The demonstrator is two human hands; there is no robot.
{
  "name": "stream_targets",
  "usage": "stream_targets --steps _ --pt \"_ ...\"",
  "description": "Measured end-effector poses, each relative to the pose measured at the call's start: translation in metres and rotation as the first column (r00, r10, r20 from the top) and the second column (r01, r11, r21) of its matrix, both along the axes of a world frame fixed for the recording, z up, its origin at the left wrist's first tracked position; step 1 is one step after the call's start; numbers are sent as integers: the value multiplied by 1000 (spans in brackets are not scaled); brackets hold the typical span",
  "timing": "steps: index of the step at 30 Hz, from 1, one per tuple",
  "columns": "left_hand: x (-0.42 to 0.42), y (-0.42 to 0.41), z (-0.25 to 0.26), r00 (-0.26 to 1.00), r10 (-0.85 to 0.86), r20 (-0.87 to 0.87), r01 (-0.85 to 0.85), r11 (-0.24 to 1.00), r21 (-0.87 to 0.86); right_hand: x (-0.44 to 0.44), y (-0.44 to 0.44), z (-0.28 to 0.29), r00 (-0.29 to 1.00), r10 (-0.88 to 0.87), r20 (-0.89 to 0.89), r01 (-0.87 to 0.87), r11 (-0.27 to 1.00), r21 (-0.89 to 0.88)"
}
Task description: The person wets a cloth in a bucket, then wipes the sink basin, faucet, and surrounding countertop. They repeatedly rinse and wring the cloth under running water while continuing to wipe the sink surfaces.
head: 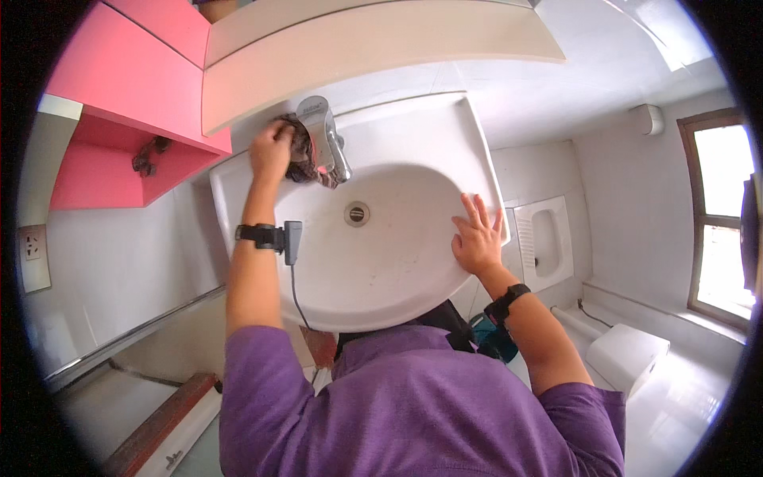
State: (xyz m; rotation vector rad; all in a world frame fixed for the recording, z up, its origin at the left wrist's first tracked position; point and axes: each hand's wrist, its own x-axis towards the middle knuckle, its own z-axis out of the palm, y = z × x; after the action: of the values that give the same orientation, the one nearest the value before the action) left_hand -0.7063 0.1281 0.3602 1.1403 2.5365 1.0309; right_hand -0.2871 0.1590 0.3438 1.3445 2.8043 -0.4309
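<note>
At the back left of a white ceramic washbasin (pixel 405 238), my left hand (pixel 273 149) grips a dark patterned cloth (pixel 301 156). The cloth is bunched against the left side of the chrome faucet (pixel 325 140), and part of it shows below the spout. My right hand (pixel 478 238) lies on the basin's right rim with fingers spread and holds nothing. A round metal drain (pixel 357 214) sits in the bowl, with small dark specks on the ceramic nearer to me.
A pink cabinet (pixel 137 77) with an open shelf hangs at the left, beside a cream panel (pixel 369 47) over the basin's back. A squat toilet (pixel 545 241) lies beyond the right rim. A wall socket (pixel 32 244) is at the far left.
</note>
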Motion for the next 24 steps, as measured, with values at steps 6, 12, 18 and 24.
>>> stream_targets --steps 6,12,18,24 --pt "29 2 -10 991 120 -57 -103 966 236 -7 0 5 1000 19 12 -18 1000 -13" --pt "4 -20 14 982 -27 -187 -10 981 -193 -4 -3 -1 1000 8 -22 -7 1000 16" --pt "-55 -110 37 931 241 -274 -297 936 -189 -2 -6 2 999 -27 33 28 999 -23" --pt "8 -48 -17 847 69 -527 -240 935 -262 -11 -3 8 996 -1 87 2 1000 -7"
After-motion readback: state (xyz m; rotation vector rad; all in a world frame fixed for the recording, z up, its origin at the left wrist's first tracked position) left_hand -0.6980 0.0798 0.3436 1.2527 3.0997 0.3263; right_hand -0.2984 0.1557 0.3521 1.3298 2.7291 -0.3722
